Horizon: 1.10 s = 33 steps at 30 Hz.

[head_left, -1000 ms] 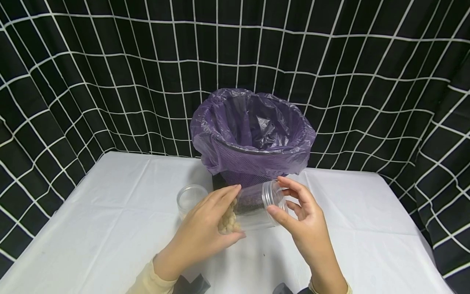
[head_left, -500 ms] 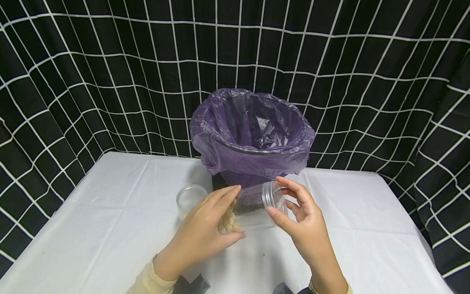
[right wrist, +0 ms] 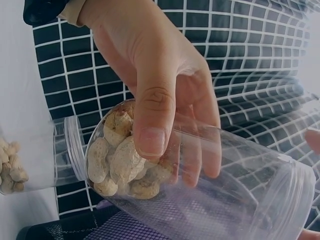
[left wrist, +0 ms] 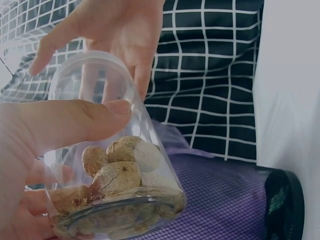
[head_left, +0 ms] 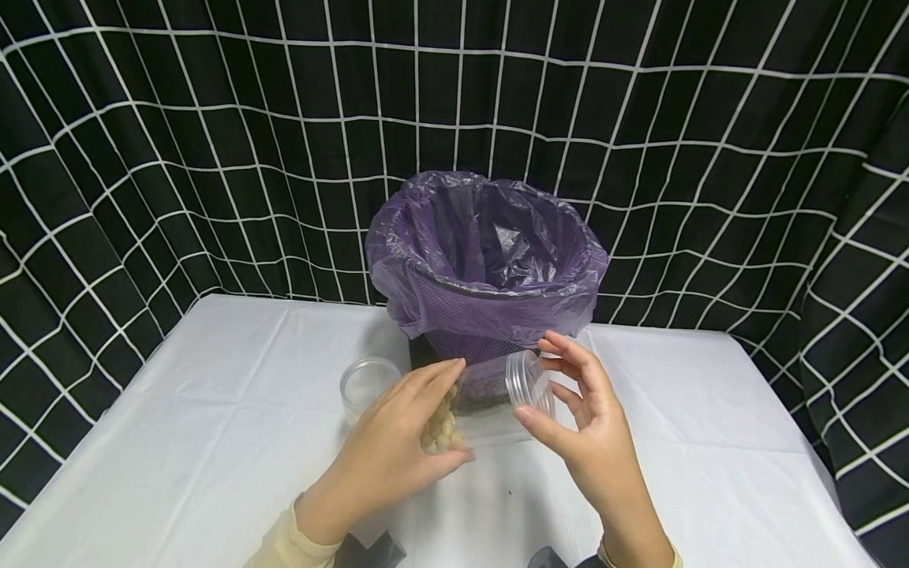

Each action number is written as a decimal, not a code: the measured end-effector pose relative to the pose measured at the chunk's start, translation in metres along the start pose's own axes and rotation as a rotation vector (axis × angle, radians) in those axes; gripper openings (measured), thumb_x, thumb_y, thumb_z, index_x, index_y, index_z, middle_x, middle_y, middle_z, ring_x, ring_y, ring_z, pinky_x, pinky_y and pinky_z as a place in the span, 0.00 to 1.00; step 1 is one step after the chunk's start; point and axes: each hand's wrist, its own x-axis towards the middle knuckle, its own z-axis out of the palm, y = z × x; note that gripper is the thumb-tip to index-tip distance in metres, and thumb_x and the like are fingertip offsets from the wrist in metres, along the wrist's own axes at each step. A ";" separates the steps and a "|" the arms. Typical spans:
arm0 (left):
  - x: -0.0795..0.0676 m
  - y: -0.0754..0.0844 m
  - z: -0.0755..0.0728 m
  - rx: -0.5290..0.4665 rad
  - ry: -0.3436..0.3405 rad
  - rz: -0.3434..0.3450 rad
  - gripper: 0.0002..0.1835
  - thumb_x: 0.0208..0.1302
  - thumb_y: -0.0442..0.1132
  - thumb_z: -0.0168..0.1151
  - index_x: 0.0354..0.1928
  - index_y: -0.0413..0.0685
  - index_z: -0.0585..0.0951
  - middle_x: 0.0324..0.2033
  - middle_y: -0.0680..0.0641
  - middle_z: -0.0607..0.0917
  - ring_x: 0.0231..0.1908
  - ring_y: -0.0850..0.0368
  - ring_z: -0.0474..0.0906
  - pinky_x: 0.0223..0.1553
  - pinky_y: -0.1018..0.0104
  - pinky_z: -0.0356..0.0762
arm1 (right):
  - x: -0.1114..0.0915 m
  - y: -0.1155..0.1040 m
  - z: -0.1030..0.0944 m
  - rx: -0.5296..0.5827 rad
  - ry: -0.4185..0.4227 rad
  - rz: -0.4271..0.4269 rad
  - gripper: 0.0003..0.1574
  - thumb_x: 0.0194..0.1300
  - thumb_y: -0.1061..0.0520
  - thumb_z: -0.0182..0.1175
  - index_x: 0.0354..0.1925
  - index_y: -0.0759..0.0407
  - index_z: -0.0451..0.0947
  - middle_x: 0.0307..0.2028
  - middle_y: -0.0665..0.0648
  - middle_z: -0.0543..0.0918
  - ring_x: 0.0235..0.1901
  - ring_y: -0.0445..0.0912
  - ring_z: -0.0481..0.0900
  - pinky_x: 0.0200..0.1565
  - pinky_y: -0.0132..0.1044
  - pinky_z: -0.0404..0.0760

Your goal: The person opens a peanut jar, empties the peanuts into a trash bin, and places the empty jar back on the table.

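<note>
My left hand (head_left: 394, 434) grips a clear plastic jar (head_left: 490, 426) round its base end, thumb across the near side. The jar lies tipped on its side, its ridged rim (head_left: 521, 379) pointing right. Unshelled peanuts (right wrist: 125, 160) are gathered at the base end, as the left wrist view also shows. My right hand (head_left: 592, 414) is spread round the rim end; its thumb overlaps the rim and the other fingers stand a little off it. A second clear jar (head_left: 371, 383) stands behind my left hand, partly hidden, with peanuts (right wrist: 11, 167) inside.
Just beyond the hands stands a mesh bin (head_left: 490, 323) lined with a purple plastic bag (head_left: 440, 213). A white cloth (head_left: 227, 442) covers the table. Black curtain (head_left: 319, 158) with a white grid surrounds it. One tiny dark speck lies on the cloth.
My right fingers have loosened and spread slightly away from the rim end, the index fingertip moving upward. My left hand and the jar stay almost in place.
</note>
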 end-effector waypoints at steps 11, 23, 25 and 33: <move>0.000 0.000 0.001 -0.003 -0.003 0.010 0.48 0.41 0.47 0.82 0.68 0.44 0.72 0.62 0.47 0.79 0.61 0.52 0.77 0.63 0.56 0.78 | 0.000 -0.002 -0.001 -0.052 0.007 0.082 0.35 0.57 0.70 0.67 0.63 0.61 0.72 0.56 0.50 0.76 0.54 0.44 0.71 0.56 0.21 0.75; 0.000 0.000 0.001 0.001 -0.002 0.007 0.48 0.42 0.47 0.82 0.68 0.45 0.72 0.62 0.47 0.79 0.62 0.51 0.77 0.64 0.56 0.78 | 0.000 -0.001 0.001 -0.008 -0.007 0.036 0.36 0.55 0.73 0.67 0.63 0.65 0.72 0.58 0.51 0.74 0.57 0.44 0.71 0.60 0.20 0.74; 0.000 0.000 0.001 -0.001 -0.005 0.003 0.48 0.42 0.47 0.82 0.68 0.45 0.72 0.62 0.47 0.79 0.62 0.51 0.77 0.64 0.56 0.78 | 0.000 -0.002 0.001 -0.039 0.001 0.047 0.38 0.55 0.72 0.67 0.64 0.65 0.70 0.59 0.50 0.73 0.57 0.43 0.71 0.59 0.19 0.73; 0.001 0.000 0.001 -0.008 -0.015 0.004 0.48 0.42 0.48 0.82 0.68 0.45 0.72 0.63 0.47 0.78 0.62 0.51 0.77 0.64 0.55 0.77 | 0.001 -0.002 -0.003 -0.141 0.028 0.119 0.38 0.58 0.66 0.69 0.66 0.59 0.70 0.56 0.48 0.76 0.52 0.40 0.73 0.53 0.20 0.75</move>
